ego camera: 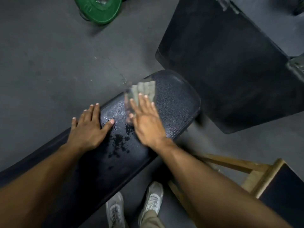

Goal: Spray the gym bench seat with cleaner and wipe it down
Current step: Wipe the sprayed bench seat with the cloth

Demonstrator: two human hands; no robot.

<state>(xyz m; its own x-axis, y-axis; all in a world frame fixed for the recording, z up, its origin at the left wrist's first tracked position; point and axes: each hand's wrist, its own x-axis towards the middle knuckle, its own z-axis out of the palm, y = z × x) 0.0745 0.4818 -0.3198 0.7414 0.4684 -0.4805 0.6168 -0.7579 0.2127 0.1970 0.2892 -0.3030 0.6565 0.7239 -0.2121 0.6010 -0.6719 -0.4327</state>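
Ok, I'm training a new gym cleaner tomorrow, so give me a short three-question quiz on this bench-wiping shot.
1. True or false: the right hand presses a cloth flat on the bench seat.
2. What is the left hand doing?
A. Holding a spray bottle
B. Resting flat on the seat's edge
C. Lifting the green weight plate
3. Fill in: dark wet droplets lie on the seat between the two ____.

Key:
1. True
2. B
3. hands
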